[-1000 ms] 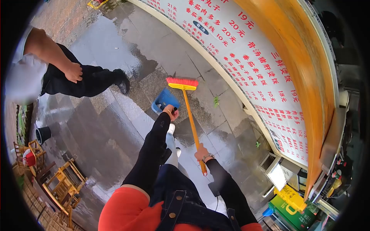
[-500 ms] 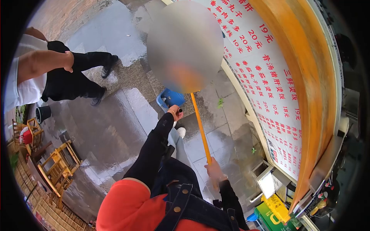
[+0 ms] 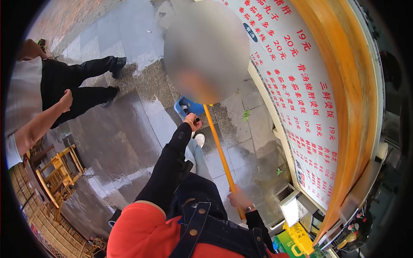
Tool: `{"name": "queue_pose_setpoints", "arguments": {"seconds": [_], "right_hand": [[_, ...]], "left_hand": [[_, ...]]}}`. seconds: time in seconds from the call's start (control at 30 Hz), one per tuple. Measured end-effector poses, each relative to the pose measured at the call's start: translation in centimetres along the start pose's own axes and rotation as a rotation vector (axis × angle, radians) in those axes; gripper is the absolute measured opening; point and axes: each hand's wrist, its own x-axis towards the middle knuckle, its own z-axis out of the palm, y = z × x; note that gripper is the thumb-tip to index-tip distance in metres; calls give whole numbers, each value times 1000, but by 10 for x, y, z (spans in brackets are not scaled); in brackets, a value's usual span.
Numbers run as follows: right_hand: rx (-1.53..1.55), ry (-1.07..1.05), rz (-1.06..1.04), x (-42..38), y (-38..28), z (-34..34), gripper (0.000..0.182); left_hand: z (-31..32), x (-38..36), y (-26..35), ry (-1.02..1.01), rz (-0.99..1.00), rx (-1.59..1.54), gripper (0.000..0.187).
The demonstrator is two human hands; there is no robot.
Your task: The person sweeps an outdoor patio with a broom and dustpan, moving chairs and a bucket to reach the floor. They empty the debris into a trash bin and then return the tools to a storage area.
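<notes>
My left hand (image 3: 193, 122) reaches forward, closed around a black-tipped handle (image 3: 198, 120) seen end-on. Just beyond it is a blue open container (image 3: 180, 110), dustpan-like, with small dark and pale bits inside. Whether the handle joins this container is hard to see. Nearer my body, my right hand (image 3: 241, 198) grips a long orange-yellow pole (image 3: 221, 150) close to its lower end. The pole slants away from me past my left hand. A grey blurred disc hides its far end, so what is fixed there does not show.
A wet paved floor (image 3: 116, 129) lies around me. Along my right runs a menu board (image 3: 297, 94) with an orange wooden edge (image 3: 344, 86). A person in black trousers (image 3: 69, 86) is at left, near bamboo chairs (image 3: 62, 172). A yellow box (image 3: 300, 238) sits at lower right.
The pole's visible far part has shifted left, and my right hand is slightly lower in view. My left hand stays closed. The other person's legs and arm have changed position, further left.
</notes>
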Motion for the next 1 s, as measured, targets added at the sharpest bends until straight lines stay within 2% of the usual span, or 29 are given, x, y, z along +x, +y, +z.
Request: {"name": "queue_pose_setpoints", "arguments": {"seconds": [0.03, 0.1, 0.13, 0.17, 0.23, 0.3, 0.37, 0.4, 0.47, 0.53, 0.63, 0.7, 0.87, 0.97, 1.0], "right_hand": [[-6, -3, 2, 5, -1, -3, 24], [-181, 149, -57, 24, -21, -3, 23], [-181, 158, -68, 39, -21, -5, 22], [-199, 145, -92, 44, -27, -6, 22], [199, -166, 80, 50, -39, -5, 23], [191, -220, 57, 37, -32, -6, 22], [186, -247, 26, 13, -25, -3, 21], [185, -260, 14, -2, -26, 1, 21], [165, -277, -8, -19, -38, 10, 21], [28, -193, -82, -27, -55, 23, 21], [-85, -157, -153, -11, -103, 36, 22], [-134, -191, -163, 4, -144, 48, 21], [-270, -139, -220, 61, -244, 106, 20], [-336, -95, -267, 97, -305, 163, 19], [-342, -66, -268, 104, -323, 179, 19]], "left_hand": [[-6, 4, -1, -11, -4, -49, 10], [-7, -2, -4, 9, 16, -47, 11], [-9, -9, -4, -6, 34, -49, 11], [-13, -10, -4, -21, 54, -51, 11], [-23, -16, -1, -1, 34, -67, 12], [-44, -26, 1, -52, 103, -55, 15], [-60, -50, 12, -68, 24, -94, 18], [-71, -59, 19, -169, -21, -105, 19], [-89, -74, 32, -231, -25, -171, 22], [-99, -95, 48, -304, 11, -218, 23], [-102, -137, 78, -321, 78, -303, 25], [-105, -157, 106, -415, 123, -395, 24], [-107, -192, 199, -402, 167, -444, 25], [-114, -185, 262, -352, 248, -452, 22], [-115, -184, 282, -331, 218, -487, 20]]}}
